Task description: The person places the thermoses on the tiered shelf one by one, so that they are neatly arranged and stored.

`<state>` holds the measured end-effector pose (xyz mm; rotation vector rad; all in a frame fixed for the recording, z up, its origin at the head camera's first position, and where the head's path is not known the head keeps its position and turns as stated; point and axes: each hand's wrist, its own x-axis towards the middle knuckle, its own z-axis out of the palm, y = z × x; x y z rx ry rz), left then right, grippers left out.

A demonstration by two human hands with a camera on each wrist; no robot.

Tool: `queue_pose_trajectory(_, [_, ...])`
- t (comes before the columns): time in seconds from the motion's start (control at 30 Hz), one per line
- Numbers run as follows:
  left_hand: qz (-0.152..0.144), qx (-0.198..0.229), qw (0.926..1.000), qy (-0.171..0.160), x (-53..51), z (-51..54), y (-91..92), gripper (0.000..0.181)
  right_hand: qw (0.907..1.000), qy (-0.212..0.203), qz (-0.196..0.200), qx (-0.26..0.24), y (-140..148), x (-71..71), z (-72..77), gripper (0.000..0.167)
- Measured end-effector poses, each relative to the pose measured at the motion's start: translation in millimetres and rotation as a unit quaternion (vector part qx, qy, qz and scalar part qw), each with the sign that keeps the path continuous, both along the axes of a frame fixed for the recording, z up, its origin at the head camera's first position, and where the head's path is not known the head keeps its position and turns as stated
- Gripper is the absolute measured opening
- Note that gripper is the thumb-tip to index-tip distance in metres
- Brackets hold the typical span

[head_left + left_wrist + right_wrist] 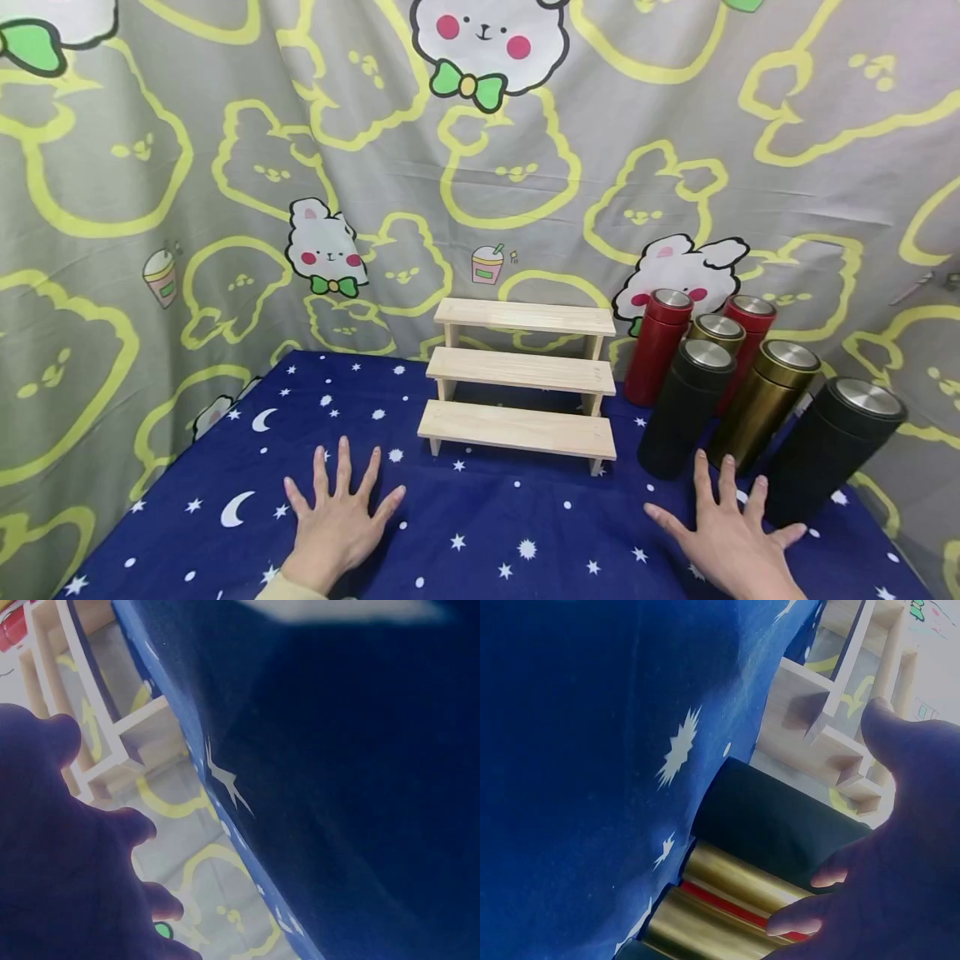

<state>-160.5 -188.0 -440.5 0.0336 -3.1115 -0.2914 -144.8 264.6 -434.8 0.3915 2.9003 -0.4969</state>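
Note:
My left hand (337, 525) is spread with straight fingers over the blue cloth, left of a three-tier wooden step rack (517, 425). My right hand (731, 537), also spread and holding nothing, is just in front of a group of thermos flasks. Nearest its fingers are a black flask (684, 412), a gold flask (765, 408) and a larger black flask (832, 450). Behind them stand a red flask (658, 350), a smaller gold flask (716, 332) and another red flask (752, 321), partly hidden. All have silver-topped lids. Whether either palm touches the cloth, I cannot tell.
A dark blue tablecloth (465, 533) with white stars and moons covers the table. Behind it hangs a grey curtain (405, 175) printed with yellow outlines and white cartoon animals. The rack stands near the table's back edge, its shelves bare.

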Motion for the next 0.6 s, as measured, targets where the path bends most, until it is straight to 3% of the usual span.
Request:
queue_pose_trajectory(0.1, [-0.002,0.006,1.0,0.005,0.7,-1.0,-1.5,0.078,1.0,0.008,-0.001,0.002,-1,0.3,1.8,0.131])
queue_pose_trajectory(0.17, [-0.009,0.013,0.9998,0.014,-0.1,-1.8,-3.2,0.079,0.9993,0.038,-0.001,0.005,0,0.6,5.4,0.13])
queue_pose_trajectory(0.27, [-0.025,0.027,0.9988,0.032,-4.6,-1.0,-6.3,0.08,0.9925,0.122,-0.007,-0.001,2,1.7,11.6,0.125])
queue_pose_trajectory(0.4, [-0.025,0.089,0.9941,0.056,-17.1,4.1,-7.7,0.078,0.9713,0.23,-0.032,-0.053,4,-0.4,21.8,0.114])
queue_pose_trajectory(0.5, [-0.003,0.19,0.9798,0.062,-28.3,8.5,-5.1,0.071,0.9514,0.279,-0.053,-0.119,3,-5.7,27.7,0.109])
queue_pose_trajectory(0.6, [0.017,0.298,0.952,0.068,-39.4,11.1,1.8,0.063,0.9299,0.317,-0.071,-0.173,2,-14.6,28.8,0.11])
